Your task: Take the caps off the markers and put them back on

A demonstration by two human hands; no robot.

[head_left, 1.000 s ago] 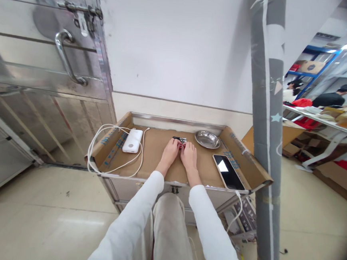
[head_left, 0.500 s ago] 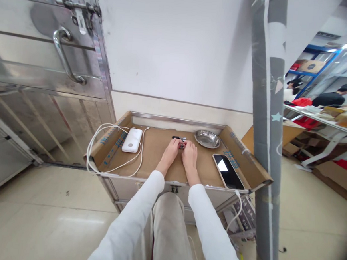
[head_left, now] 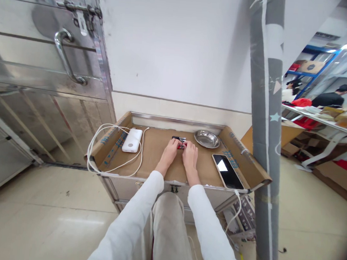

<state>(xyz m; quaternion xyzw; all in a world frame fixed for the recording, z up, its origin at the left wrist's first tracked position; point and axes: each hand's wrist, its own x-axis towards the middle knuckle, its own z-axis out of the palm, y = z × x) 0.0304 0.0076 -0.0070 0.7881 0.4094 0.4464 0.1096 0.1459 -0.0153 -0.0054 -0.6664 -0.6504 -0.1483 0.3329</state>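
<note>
Both hands meet over the middle of the cardboard-lined tray top (head_left: 153, 160). My left hand (head_left: 169, 151) has its fingers closed on the left side of a small group of batteries (head_left: 178, 139), black with red and silvery parts. From the other side, my right hand (head_left: 191, 153) pinches the same group with thumb and fingers. One dark battery lies crosswise just beyond the fingertips, and a red part shows between the hands. The fingers hide much of the group, so its exact number cannot be made out.
A white power bank (head_left: 132, 140) with a looped white cable (head_left: 91, 149) lies left. At right are a round metal bowl (head_left: 207, 139) and a phone (head_left: 228, 171). A grey wrapped pole (head_left: 266, 113) stands beside the cart. Two people sit far right.
The fingers have shifted slightly on the batteries, and more of the black and red parts shows now. The other things on the tray top stay put.
</note>
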